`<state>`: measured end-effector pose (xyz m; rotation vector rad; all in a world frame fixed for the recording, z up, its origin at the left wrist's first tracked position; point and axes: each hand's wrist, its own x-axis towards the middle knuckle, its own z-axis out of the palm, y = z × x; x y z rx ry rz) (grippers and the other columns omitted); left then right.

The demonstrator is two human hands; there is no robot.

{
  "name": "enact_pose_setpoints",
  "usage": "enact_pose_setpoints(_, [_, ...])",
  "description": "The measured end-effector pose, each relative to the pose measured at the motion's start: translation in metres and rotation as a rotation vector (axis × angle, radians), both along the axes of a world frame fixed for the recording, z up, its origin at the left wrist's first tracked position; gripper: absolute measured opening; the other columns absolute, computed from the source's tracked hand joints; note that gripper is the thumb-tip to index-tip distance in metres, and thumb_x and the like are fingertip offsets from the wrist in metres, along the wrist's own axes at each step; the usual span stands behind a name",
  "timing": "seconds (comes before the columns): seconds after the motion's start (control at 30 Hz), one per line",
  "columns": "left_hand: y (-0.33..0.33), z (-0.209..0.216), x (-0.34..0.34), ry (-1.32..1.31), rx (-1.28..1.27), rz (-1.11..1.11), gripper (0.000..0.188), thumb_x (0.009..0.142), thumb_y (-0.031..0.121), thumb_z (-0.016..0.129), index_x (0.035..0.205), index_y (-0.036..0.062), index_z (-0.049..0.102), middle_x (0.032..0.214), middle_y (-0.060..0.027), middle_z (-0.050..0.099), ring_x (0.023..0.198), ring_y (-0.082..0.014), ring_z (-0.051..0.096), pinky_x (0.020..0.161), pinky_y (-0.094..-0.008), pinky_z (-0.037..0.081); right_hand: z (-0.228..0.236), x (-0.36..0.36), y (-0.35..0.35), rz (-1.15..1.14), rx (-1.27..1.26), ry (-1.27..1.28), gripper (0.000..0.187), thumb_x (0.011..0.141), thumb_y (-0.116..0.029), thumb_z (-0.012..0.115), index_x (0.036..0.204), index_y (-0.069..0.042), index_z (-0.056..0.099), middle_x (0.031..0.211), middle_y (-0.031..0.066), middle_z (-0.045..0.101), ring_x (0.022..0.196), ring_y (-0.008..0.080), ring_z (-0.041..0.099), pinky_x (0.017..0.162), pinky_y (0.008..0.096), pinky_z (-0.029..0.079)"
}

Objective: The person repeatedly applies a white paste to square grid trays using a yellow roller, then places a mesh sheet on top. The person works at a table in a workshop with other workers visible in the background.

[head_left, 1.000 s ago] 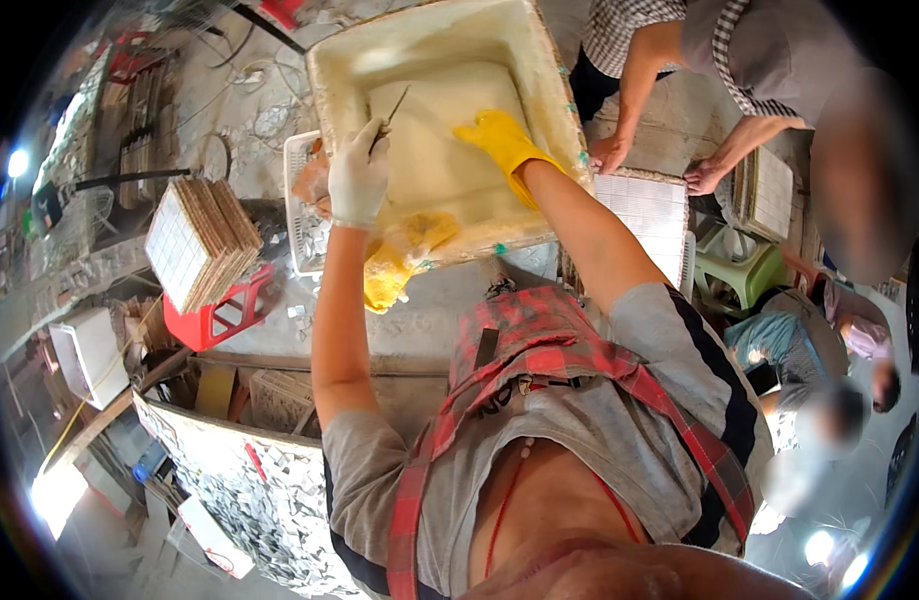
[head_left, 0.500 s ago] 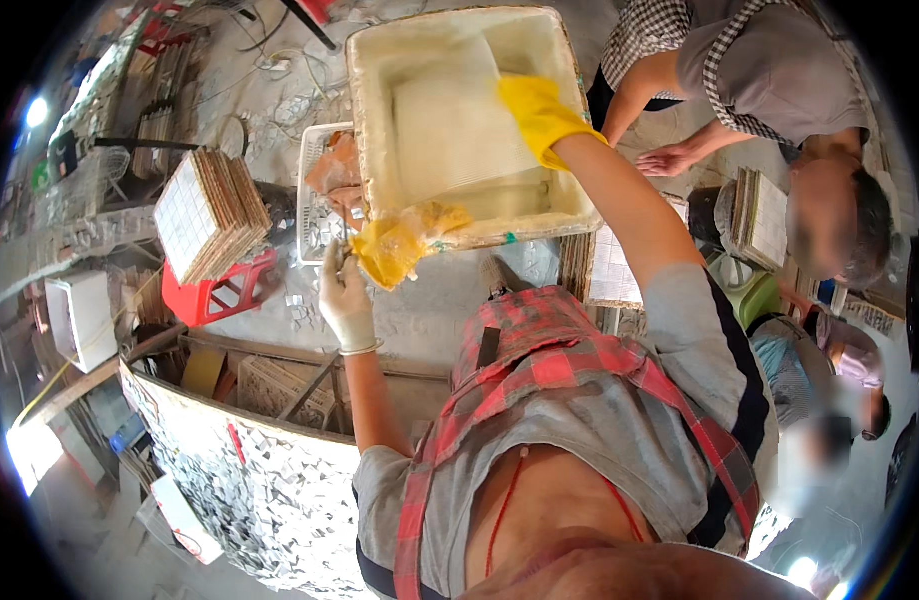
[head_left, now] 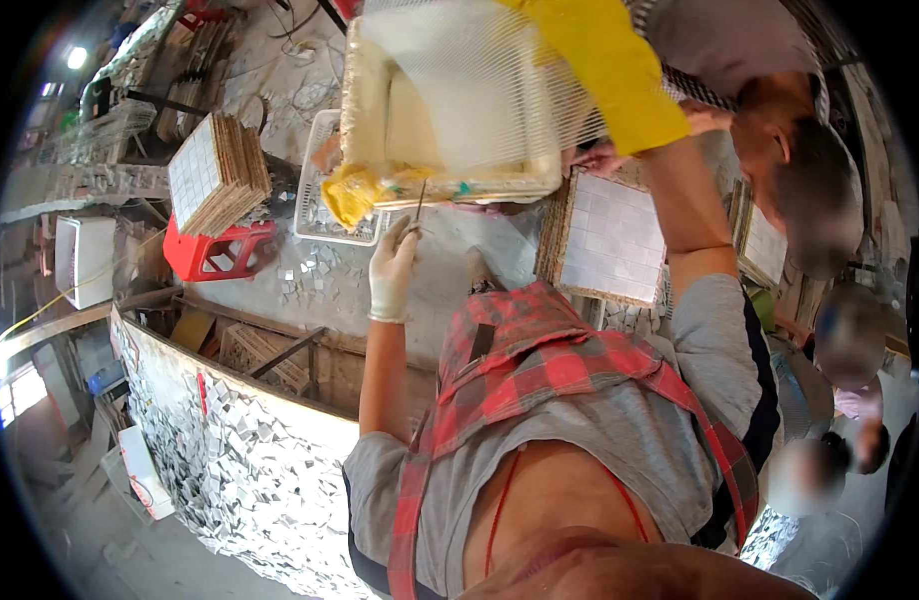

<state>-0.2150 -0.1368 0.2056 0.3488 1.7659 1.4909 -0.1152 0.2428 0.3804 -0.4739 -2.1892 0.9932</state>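
My right hand (head_left: pixel 620 75), in a long yellow rubber glove, is raised over the large cream basin (head_left: pixel 352 110). Its fingers run out of view at the top; a pale, translucent mesh sheet (head_left: pixel 500 95) hangs from it across the basin. Below the basin's near rim, my left hand (head_left: pixel 392 268) wears a white glove and is closed round a thin, dark, pointed tool (head_left: pixel 421 203), whose exact kind I cannot make out. Crumpled yellow rubbery material (head_left: pixel 352 196) drapes over the basin's near left corner.
A white plastic basket (head_left: pixel 310 205) stands left of the basin. Stacked tiled boards (head_left: pixel 202 170) rest on a red stool (head_left: pixel 205 255). Another tiled stack (head_left: pixel 612 240) is right of the basin, near a co-worker (head_left: pixel 725 40). A bin of tile chips (head_left: pixel 250 470) lies lower left.
My right hand has risen out of the basin toward the upper right, lifting the mesh sheet. My left hand has moved right, away from the yellow material. The co-worker has leaned closer.
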Motion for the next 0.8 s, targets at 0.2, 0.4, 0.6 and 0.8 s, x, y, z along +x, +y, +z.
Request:
enact_pose_setpoints(0.2, [0.020,-0.030,0.076,-0.357,0.140,-0.155,0.041,0.103,0.016,0.057,0.142,0.0007,0.056,0.111,-0.0067,0.069,0.074,-0.0062,0.061,0.057,-0.0193,0.045,0.050,0.157,-0.040,0.061,0.046,-0.066,0.036,0.097,-0.024,0.060,0.126,-0.003,0.067,0.118,0.0133,0.072,0.104,0.0285,0.069,0.087,0.0369,0.052])
enact_pose_setpoints(0.4, [0.002,-0.052,0.167,-0.522,0.075,-0.408,0.042,0.104,0.017,0.055,0.142,-0.0017,0.054,0.107,-0.0062,0.069,0.072,-0.0042,0.058,0.055,-0.0182,0.043,-0.009,0.293,-0.073,0.020,-0.159,-0.224,0.033,0.100,-0.022,0.058,0.127,-0.005,0.069,0.111,0.0070,0.074,0.094,0.0195,0.069,0.073,0.0313,0.053])
enact_pose_setpoints(0.6, [-0.026,-0.130,0.239,-0.804,0.013,-0.607,0.040,0.102,0.017,0.058,0.139,0.0009,0.058,0.103,-0.0014,0.068,0.069,-0.0047,0.056,0.055,-0.0209,0.041,-0.102,0.397,-0.107,-0.128,-0.496,-0.246,0.028,0.101,-0.013,0.058,0.125,-0.006,0.071,0.107,0.0020,0.074,0.089,0.0082,0.068,0.061,0.0216,0.050])
enact_pose_setpoints(0.8, [0.000,-0.138,0.300,-0.688,-0.184,-0.751,0.043,0.101,0.017,0.059,0.140,-0.0011,0.055,0.111,-0.0030,0.065,0.074,-0.0067,0.057,0.058,-0.0221,0.042,-0.154,0.488,-0.139,-0.316,-0.660,-0.182,0.028,0.099,-0.013,0.060,0.122,-0.003,0.072,0.116,0.0035,0.072,0.098,0.0120,0.068,0.071,0.0226,0.052])
